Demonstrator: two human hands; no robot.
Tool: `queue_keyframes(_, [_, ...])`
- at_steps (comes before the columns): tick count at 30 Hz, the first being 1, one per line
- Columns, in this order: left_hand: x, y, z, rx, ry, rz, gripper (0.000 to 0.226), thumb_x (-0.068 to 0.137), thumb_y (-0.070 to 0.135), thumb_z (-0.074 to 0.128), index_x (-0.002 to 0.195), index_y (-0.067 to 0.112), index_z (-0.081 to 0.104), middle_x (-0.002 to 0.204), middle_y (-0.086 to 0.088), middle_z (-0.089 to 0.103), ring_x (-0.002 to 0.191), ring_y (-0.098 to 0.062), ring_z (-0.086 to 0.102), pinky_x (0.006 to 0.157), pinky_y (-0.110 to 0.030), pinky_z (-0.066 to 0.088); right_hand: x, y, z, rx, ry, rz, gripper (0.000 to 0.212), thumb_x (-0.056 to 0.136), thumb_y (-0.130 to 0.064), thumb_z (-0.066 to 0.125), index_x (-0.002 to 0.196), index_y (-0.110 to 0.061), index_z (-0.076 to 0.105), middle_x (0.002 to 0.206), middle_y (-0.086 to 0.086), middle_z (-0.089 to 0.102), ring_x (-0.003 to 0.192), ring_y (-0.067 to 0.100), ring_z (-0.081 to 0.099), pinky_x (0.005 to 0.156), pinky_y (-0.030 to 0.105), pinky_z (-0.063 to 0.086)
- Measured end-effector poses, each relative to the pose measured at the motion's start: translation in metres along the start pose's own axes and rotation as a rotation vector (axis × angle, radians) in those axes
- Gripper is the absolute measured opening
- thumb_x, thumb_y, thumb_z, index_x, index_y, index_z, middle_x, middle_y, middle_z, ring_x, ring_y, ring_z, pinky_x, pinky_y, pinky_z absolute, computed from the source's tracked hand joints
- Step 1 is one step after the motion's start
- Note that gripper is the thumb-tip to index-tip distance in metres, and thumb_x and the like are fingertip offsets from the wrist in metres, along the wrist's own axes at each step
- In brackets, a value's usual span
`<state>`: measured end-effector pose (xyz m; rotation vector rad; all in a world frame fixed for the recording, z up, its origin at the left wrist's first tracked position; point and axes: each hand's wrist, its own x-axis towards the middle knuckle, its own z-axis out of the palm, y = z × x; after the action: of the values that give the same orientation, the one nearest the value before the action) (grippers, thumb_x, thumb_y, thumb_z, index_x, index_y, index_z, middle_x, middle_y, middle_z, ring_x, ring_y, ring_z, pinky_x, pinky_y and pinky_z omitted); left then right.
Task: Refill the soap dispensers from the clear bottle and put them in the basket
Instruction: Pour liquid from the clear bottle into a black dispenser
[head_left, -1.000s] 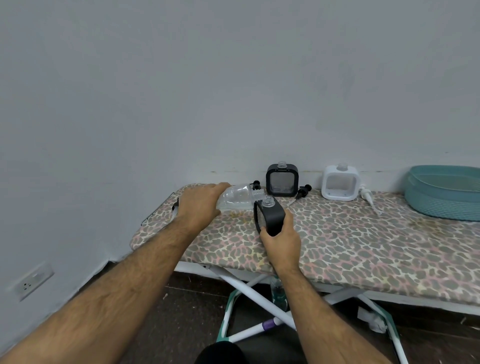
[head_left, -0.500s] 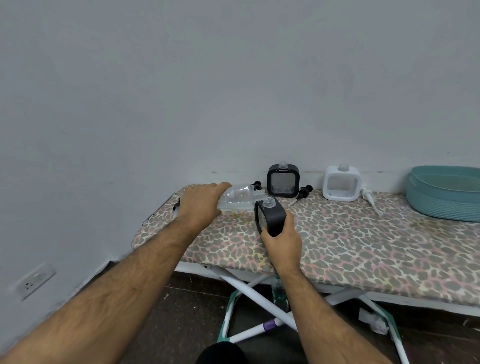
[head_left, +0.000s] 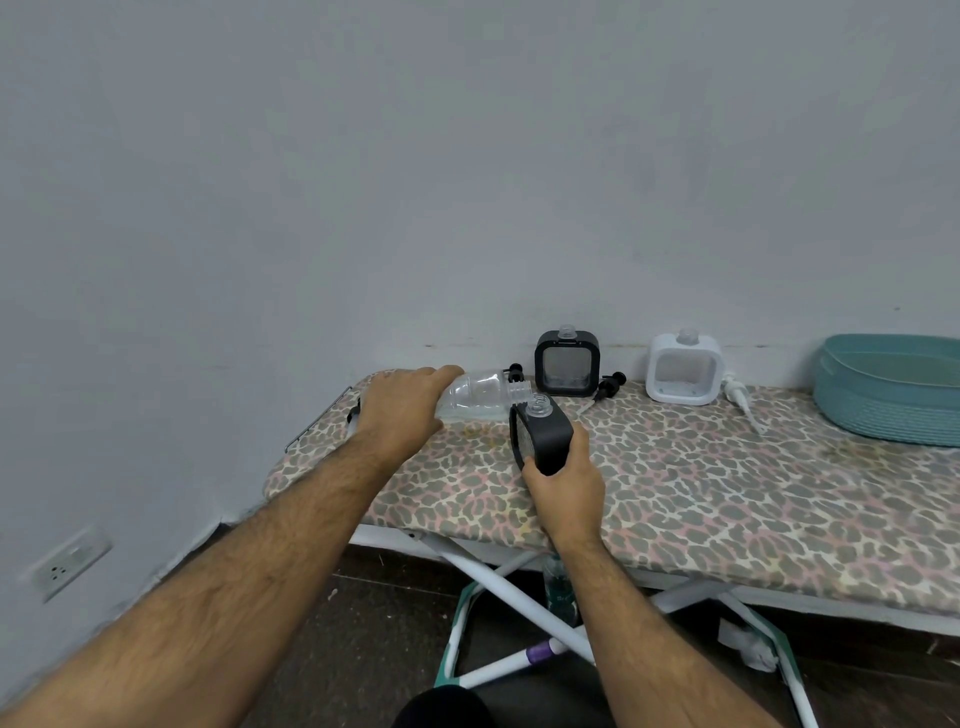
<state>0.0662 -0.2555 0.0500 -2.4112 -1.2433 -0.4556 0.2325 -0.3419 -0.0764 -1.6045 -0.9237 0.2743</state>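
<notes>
The left hand (head_left: 402, 410) wraps its fingers (head_left: 441, 373) around the base of the clear bottle (head_left: 480, 397), which lies nearly on its side with its open neck pointing toward 3 o'clock, right at the mouth of a black soap dispenser (head_left: 543, 434). The right hand (head_left: 566, 486) grips that dispenser from below, fingers clamped round its lower body, holding it tilted over the leopard-print ironing board (head_left: 727, 483). The dispenser's clear threaded neck sits just beside the bottle's mouth; whether the two touch cannot be told.

At 12 o'clock from the held dispenser, near the wall, a second black dispenser (head_left: 567, 366) stands upright without its pump. Two black pump heads lie on the board beside it, one (head_left: 515, 370) at its 9 o'clock behind the bottle, the other (head_left: 609, 383) at its 4 o'clock. Farther toward 3 o'clock a white dispenser (head_left: 684, 371) stands upright, also open at the top, with a white pump (head_left: 740, 397) lying just beside it on the right. At the far 3 o'clock edge of the board rests the teal basket (head_left: 883, 410), well apart from both hands.

An outlet (head_left: 67, 564) sits low on the wall at 8 o'clock.
</notes>
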Motion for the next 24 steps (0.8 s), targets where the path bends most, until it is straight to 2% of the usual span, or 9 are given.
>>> queue_keyframes(8, [-0.0001, 0.0004, -0.0007, -0.009, 0.004, 0.001, 0.066, 0.081, 0.034, 0.077, 0.139, 0.037, 0.045, 0.12, 0.009, 0.067, 0.104, -0.02, 0.064, 0.081, -0.035, 0.045, 0.0004, 0.002, 0.001, -0.009, 0.004, -0.005, 0.06, 0.083, -0.025, 0.073, 0.136, -0.029, 0.044, 0.095, -0.009, 0.067, 0.082, 0.012, 0.065, 0.071, 0.027, 0.053])
queue_keyframes(18, [0.0016, -0.0002, 0.001, -0.005, -0.003, -0.003, 0.065, 0.081, 0.034, 0.077, 0.138, 0.038, 0.045, 0.118, 0.009, 0.067, 0.101, -0.021, 0.064, 0.081, -0.036, 0.045, 0.0002, 0.0011, 0.0003, -0.012, 0.001, -0.003, 0.059, 0.083, -0.024, 0.073, 0.134, -0.029, 0.045, 0.093, -0.011, 0.066, 0.08, 0.01, 0.064, 0.067, 0.023, 0.049])
queue_keyframes(24, [0.0025, -0.0004, 0.0016, 0.01, 0.002, -0.003, 0.065, 0.082, 0.034, 0.077, 0.138, 0.037, 0.044, 0.119, 0.009, 0.066, 0.101, -0.021, 0.064, 0.081, -0.036, 0.044, 0.0007, 0.0022, 0.0009, -0.016, 0.004, 0.002, 0.057, 0.083, -0.026, 0.072, 0.133, -0.028, 0.046, 0.092, -0.011, 0.067, 0.079, 0.008, 0.064, 0.068, 0.027, 0.055])
